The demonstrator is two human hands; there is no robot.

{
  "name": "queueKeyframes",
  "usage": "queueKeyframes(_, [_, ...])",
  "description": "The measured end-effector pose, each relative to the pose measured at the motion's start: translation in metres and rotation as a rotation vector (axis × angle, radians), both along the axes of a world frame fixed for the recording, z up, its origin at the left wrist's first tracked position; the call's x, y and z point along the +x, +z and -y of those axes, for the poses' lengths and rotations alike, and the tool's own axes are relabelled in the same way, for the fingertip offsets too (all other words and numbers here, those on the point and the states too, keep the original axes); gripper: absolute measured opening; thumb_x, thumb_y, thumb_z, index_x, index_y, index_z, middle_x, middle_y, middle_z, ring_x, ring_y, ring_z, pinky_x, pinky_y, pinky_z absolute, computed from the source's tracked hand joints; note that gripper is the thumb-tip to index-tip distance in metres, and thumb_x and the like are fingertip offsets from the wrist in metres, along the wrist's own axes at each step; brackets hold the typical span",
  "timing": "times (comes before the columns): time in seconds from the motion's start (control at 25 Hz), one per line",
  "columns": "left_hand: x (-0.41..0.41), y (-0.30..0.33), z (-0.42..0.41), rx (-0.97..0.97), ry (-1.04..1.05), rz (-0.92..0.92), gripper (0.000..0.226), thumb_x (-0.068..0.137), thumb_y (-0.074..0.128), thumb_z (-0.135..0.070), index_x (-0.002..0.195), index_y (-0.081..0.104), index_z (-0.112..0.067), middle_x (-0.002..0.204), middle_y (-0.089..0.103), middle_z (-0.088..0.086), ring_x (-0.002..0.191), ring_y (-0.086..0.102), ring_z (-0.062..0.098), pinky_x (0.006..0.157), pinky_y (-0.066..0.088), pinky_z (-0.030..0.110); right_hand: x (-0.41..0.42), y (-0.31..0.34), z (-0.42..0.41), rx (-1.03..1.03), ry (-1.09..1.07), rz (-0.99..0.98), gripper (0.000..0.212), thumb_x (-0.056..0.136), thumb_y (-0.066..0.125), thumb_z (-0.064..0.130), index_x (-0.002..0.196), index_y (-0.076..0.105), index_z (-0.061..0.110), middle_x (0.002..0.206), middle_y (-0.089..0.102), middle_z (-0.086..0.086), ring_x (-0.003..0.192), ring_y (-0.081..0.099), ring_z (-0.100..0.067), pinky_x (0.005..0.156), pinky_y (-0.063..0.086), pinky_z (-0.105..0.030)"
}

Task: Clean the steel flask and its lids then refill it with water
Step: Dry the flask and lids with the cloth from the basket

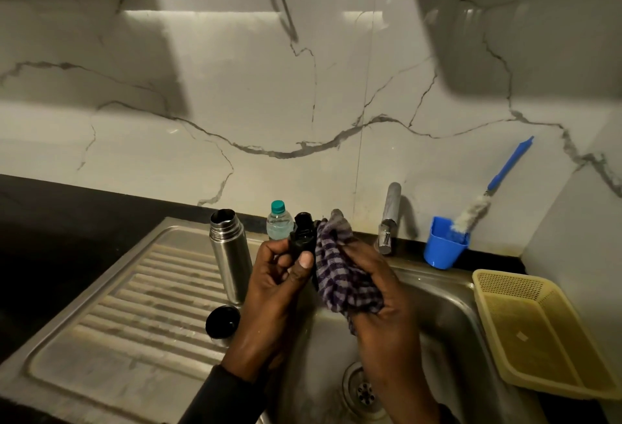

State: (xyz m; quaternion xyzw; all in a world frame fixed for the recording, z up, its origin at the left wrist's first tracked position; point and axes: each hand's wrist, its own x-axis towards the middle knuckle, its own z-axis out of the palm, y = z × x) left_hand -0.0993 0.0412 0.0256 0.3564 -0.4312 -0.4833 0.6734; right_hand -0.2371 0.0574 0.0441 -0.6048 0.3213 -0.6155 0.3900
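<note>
Left hand (284,275): I see it curled round a black lid (303,233), thumb on the front, held up over the sink (447,316).
Right hand (377,292): I see it gripping a purple checked cloth (340,275), and the cloth presses on the side of the black lid.
Flask (228,252): it stands upright and open on the ribbed steel drainboard (128,309), just left of my left hand.
Black cap (222,322): it sits on the drainboard right below the flask.
Water bottle (278,224): small, green cap, behind the lid, by the wall.
Tap (390,218): it is at the back of the sink.
Blue cup (445,242): on the counter (60,221) beside the tap, with a brush (488,188) leaning in it.
Yellow basket (535,329): it rests on the right rim of the sink.
</note>
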Motion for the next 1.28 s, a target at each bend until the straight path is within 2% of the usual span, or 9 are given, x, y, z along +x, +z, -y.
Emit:
queueKeyframes(0.16, [0.003, 0.002, -0.003, -0.030, -0.058, 0.050, 0.053, 0.071, 0.085, -0.036, 0.117, 0.065, -0.020, 0.124, 0.069, 0.012, 0.118, 0.064, 0.025, 0.091, 0.053, 0.028, -0.013, 0.005, 0.016, 0.140, -0.006, -0.059, 0.043, 0.092, 0.057, 0.003, 0.111, 0.060, 0.042, 0.109, 0.066, 0.029, 0.107, 0.062, 0.002, 0.088, 0.052, -0.017])
queueKeyframes(0.36, [-0.004, 0.002, -0.002, 0.014, -0.101, 0.260, 0.051, 0.096, 0.040, -0.033, 0.144, 0.049, -0.018, 0.140, 0.060, 0.004, 0.132, 0.054, 0.023, 0.111, 0.040, 0.047, -0.009, 0.002, 0.009, 0.056, -0.131, -0.099, 0.049, 0.090, 0.058, -0.002, 0.127, 0.057, 0.031, 0.124, 0.061, 0.021, 0.118, 0.054, 0.004, 0.102, 0.044, -0.021])
queueKeyframes(0.52, [-0.015, 0.015, -0.006, 0.018, -0.097, 0.247, 0.053, 0.094, 0.048, -0.047, 0.142, 0.049, -0.022, 0.137, 0.061, -0.001, 0.131, 0.055, 0.015, 0.106, 0.044, 0.035, -0.008, -0.002, 0.008, -0.180, -0.247, -0.252, 0.054, 0.082, 0.059, 0.002, 0.130, 0.054, 0.025, 0.131, 0.054, 0.015, 0.124, 0.049, 0.001, 0.104, 0.039, -0.014])
queueKeyframes(0.72, [-0.001, 0.018, -0.002, 0.000, -0.148, 0.354, 0.068, 0.085, 0.065, -0.058, 0.141, 0.049, -0.023, 0.136, 0.063, 0.000, 0.129, 0.057, 0.018, 0.104, 0.046, 0.034, -0.022, 0.024, 0.028, 0.036, -0.048, -0.176, 0.050, 0.089, 0.057, -0.005, 0.108, 0.059, 0.042, 0.106, 0.064, 0.032, 0.107, 0.057, 0.010, 0.087, 0.047, -0.010])
queueKeyframes(0.88, [0.002, 0.020, -0.002, -0.026, -0.135, 0.349, 0.062, 0.087, 0.064, -0.056, 0.135, 0.053, -0.019, 0.130, 0.065, 0.007, 0.125, 0.059, 0.023, 0.100, 0.049, 0.033, -0.040, 0.040, 0.037, -0.199, 0.098, -0.413, 0.045, 0.085, 0.054, 0.000, 0.123, 0.062, 0.023, 0.123, 0.054, 0.009, 0.119, 0.054, -0.009, 0.099, 0.045, -0.019])
queueKeyframes(0.96, [0.002, 0.019, -0.002, -0.015, -0.148, 0.353, 0.054, 0.092, 0.055, -0.051, 0.137, 0.053, -0.021, 0.135, 0.062, 0.006, 0.130, 0.055, 0.023, 0.107, 0.043, 0.042, -0.046, 0.048, 0.041, -0.232, 0.127, -0.606, 0.048, 0.084, 0.057, 0.002, 0.127, 0.061, 0.023, 0.121, 0.051, 0.007, 0.116, 0.053, -0.008, 0.097, 0.047, -0.022])
queueKeyframes(1.08, [0.003, 0.020, -0.004, -0.026, -0.162, 0.398, 0.060, 0.091, 0.052, -0.061, 0.139, 0.051, -0.025, 0.138, 0.060, 0.001, 0.133, 0.053, 0.018, 0.108, 0.041, 0.038, -0.049, 0.064, 0.044, -0.212, 0.142, -0.707, 0.045, 0.084, 0.060, 0.005, 0.124, 0.062, 0.025, 0.110, 0.054, 0.008, 0.104, 0.057, -0.009, 0.090, 0.050, -0.033])
queueKeyframes(1.16, [0.002, 0.017, -0.002, -0.046, -0.157, 0.473, 0.059, 0.093, 0.046, -0.060, 0.138, 0.052, -0.023, 0.134, 0.061, 0.000, 0.129, 0.054, 0.014, 0.106, 0.043, 0.032, -0.053, 0.074, 0.048, -0.203, 0.173, -0.723, 0.038, 0.084, 0.059, 0.011, 0.117, 0.064, 0.028, 0.103, 0.056, 0.010, 0.099, 0.059, -0.009, 0.087, 0.051, -0.036])
queueKeyframes(1.28, [0.005, 0.019, -0.002, -0.027, -0.099, 0.403, 0.062, 0.090, 0.042, -0.068, 0.131, 0.056, -0.024, 0.109, 0.067, -0.007, 0.096, 0.061, 0.004, 0.084, 0.048, 0.025, -0.067, 0.073, 0.052, -0.220, 0.183, -0.853, 0.026, 0.081, 0.059, 0.017, 0.099, 0.066, 0.034, 0.095, 0.059, 0.014, 0.091, 0.060, -0.007, 0.082, 0.052, -0.038])
